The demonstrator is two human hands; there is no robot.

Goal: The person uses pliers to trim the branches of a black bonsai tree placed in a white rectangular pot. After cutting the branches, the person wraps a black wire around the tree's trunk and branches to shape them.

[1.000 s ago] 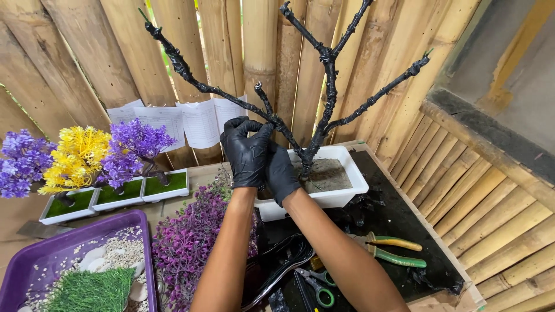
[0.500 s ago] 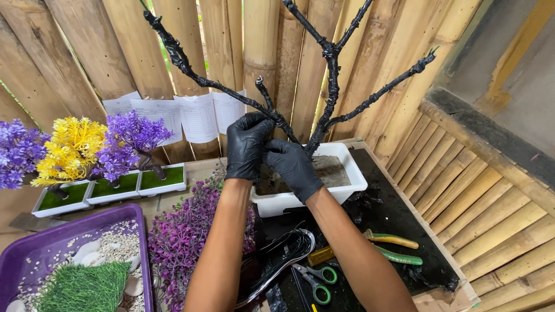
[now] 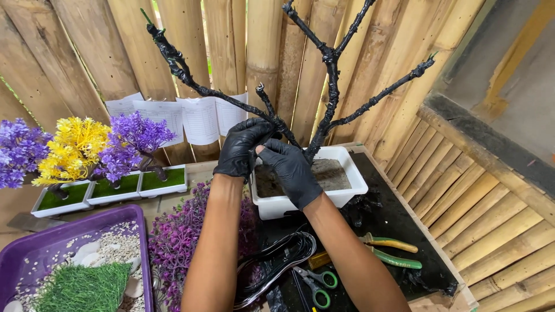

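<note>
Your left hand (image 3: pixel 241 149) is closed around the low branch of the black wrapped tree (image 3: pixel 324 98) that rises from the white planter (image 3: pixel 347 193), and your right hand (image 3: pixel 290 167), just beside it above the planter, pinches the same branch.

Both forearms are reaching toward 12 o'clock; the left hand (image 3: pixel 240 149) and right hand (image 3: pixel 291 169), both gloved, are meeting with fingers curled.
</note>
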